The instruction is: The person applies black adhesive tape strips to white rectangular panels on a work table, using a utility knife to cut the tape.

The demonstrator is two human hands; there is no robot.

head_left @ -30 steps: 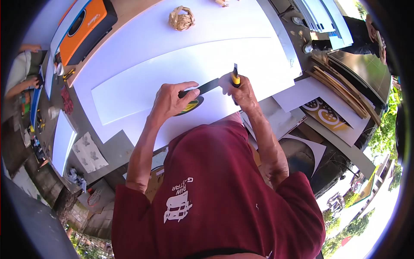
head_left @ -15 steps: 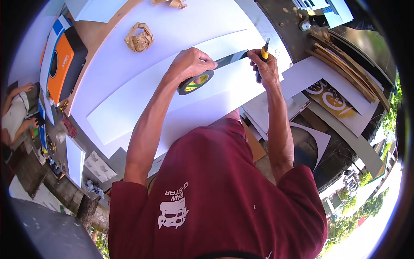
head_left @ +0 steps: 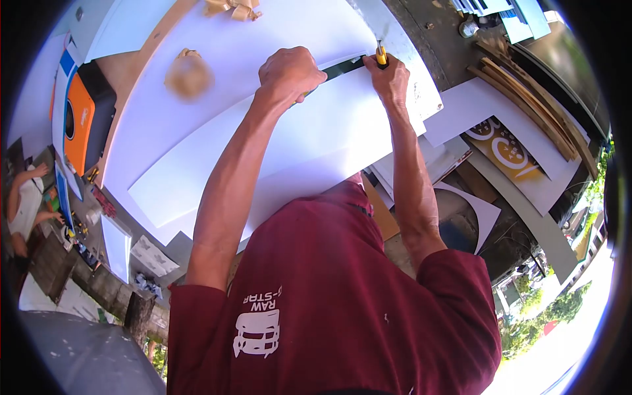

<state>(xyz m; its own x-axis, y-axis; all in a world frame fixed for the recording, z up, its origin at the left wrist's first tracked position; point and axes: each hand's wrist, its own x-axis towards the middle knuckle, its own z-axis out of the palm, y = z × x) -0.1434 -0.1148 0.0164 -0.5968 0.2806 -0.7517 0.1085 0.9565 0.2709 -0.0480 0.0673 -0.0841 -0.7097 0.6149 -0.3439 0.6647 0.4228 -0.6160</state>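
- Basically, left hand [head_left: 289, 74] is closed, fingers curled around a black tape roll with a yellow-green core [head_left: 309, 92]; most of the roll is hidden under the palm
- Right hand [head_left: 391, 80] is narrow, gripping a slim yellow and black cutter knife [head_left: 381, 58], tip pointing away from the body; its fingertips also meet the right end of the flat black tape strip [head_left: 343, 67]
- Strip runs between the hands, long axis sideways and slightly away from the body toward the right; left hand is at the roll end, right hand at the other end
- It lies along the far curved edge of the long white flat panel [head_left: 263, 155]; can't tell if it is pressed down or just above the surface
- Both hands are beyond most of the panel, so its broad face is on the body side of the strip
- Crumpled brown ring-like wad [head_left: 189, 76], blurred, sits beyond the panel on the left; loose brown curled strips [head_left: 234, 8] are farther off
- Containers: boxy orange and black case [head_left: 82, 122] far left, contents not visible
- Co-worker [head_left: 27, 204] at the left margin, hands well apart from these two
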